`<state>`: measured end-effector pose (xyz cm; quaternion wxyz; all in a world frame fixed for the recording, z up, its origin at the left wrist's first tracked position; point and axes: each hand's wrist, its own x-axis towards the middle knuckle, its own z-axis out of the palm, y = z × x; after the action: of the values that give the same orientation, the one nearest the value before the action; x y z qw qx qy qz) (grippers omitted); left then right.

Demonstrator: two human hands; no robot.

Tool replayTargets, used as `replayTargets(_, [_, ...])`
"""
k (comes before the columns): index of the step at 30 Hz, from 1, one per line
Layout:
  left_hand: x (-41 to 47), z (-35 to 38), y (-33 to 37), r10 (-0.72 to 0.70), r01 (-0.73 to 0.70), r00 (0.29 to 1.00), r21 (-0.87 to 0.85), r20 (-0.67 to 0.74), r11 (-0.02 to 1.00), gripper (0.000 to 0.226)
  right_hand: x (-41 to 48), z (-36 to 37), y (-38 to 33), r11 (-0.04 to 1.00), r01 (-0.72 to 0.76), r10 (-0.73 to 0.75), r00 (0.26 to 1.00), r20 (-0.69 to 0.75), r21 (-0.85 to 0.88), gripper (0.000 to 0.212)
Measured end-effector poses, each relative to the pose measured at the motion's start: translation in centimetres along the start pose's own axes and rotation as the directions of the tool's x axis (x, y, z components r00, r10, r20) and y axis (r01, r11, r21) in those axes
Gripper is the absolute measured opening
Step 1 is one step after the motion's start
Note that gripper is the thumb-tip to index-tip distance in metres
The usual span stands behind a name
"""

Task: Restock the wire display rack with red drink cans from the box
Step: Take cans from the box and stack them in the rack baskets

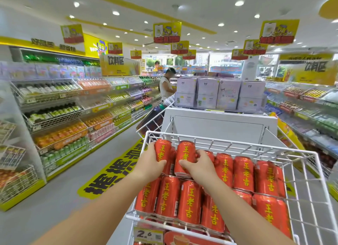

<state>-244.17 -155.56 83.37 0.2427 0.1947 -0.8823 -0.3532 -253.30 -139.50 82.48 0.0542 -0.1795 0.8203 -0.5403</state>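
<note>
shop aisle, white wire rack nearly stocked: front row full, back row filled from the right, left hand gripping one red can, right hand gripping another at the back-left corner; box unseen.

Cans in rack, shelves left

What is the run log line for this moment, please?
left hand: holds can | right hand: holds second can | wire rack: back row being filled
</note>
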Motion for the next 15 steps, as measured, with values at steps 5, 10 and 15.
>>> replayTargets(5, [-0.6,0.5,0.2,0.102,-0.096,0.994,0.16,-0.03,0.982,0.043,-0.3,0.7,-0.3,0.997,0.046,-0.047,0.999,-0.011,-0.067,0.063])
replayTargets(10, [-1.1,0.5,0.2,0.134,-0.123,0.991,0.493,0.014,0.861,0.077,-0.6,1.7,-0.8,0.994,0.054,-0.056,0.998,-0.015,-0.096,0.061])
replayTargets(15, [-1.4,-0.2,0.2,0.236,-0.185,0.971,0.754,0.041,0.63,0.073,-0.5,2.3,-0.8,0.982,0.077,-0.08,0.997,-0.01,-0.174,0.06])
